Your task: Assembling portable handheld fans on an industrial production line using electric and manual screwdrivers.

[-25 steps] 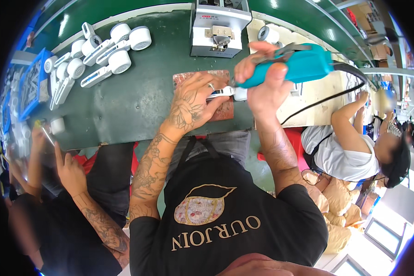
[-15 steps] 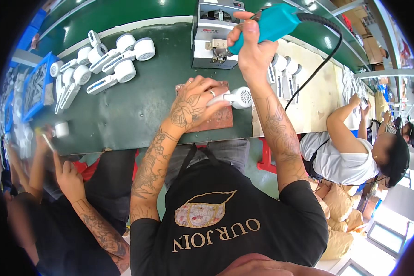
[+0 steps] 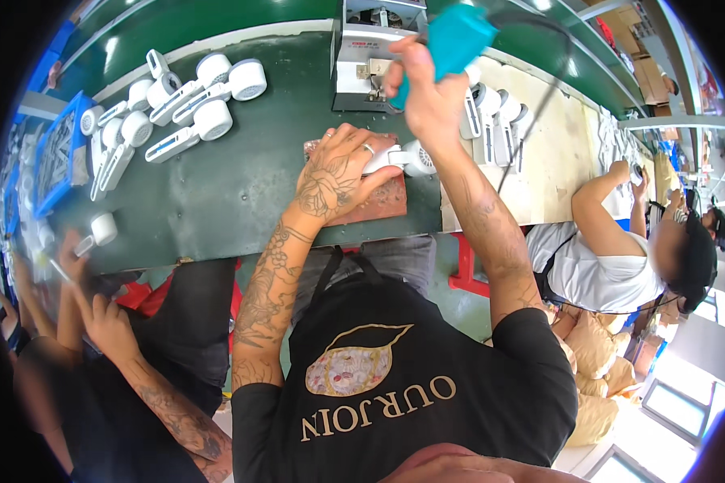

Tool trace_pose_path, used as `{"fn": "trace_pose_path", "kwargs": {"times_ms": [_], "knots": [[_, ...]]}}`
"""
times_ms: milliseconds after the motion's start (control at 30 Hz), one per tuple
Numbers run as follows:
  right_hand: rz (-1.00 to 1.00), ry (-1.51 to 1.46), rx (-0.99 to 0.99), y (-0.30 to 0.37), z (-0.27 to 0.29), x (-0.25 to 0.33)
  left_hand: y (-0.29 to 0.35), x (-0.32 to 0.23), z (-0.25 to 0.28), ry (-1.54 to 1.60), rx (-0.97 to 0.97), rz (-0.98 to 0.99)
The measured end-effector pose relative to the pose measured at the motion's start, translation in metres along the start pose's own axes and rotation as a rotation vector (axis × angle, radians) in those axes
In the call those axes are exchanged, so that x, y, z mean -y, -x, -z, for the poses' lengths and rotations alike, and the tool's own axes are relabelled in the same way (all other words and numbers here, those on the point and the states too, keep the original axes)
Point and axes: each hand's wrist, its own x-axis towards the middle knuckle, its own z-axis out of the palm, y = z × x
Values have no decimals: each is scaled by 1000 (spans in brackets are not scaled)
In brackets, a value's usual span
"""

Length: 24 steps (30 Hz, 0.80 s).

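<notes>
My left hand (image 3: 334, 177) presses a white shower-head-like piece (image 3: 419, 159), with a round grilled head and a handle, onto a reddish-brown pad (image 3: 388, 203). Its fingers and thumb close around the handle, covering most of it. My right hand (image 3: 435, 101) grips a teal electric screwdriver (image 3: 461, 39), raised and tilted, beyond the pad. The driver's lower end is beside the front of a grey screw feeder (image 3: 379, 42); its bit is hard to make out. My right forearm passes just right of the grilled head.
Several similar white pieces (image 3: 209, 121) lie at the left of the green bench (image 3: 242, 197), near a blue crate (image 3: 63, 161). More white pieces (image 3: 503, 129) rest on the tan sheet (image 3: 552, 177). Co-workers sit on both sides. The driver's dark cable hangs at the right.
My right hand and the screwdriver have shifted slightly left and nearer, and the driver has tilted more upright. My left hand stays on the white piece. At left, a co-worker's hands have moved.
</notes>
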Motion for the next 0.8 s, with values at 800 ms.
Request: {"fn": "trace_pose_path", "kwargs": {"times_ms": [800], "knots": [[-11, -70, 25, 47, 28, -3, -5, -5, 0, -49, 62, 16]]}}
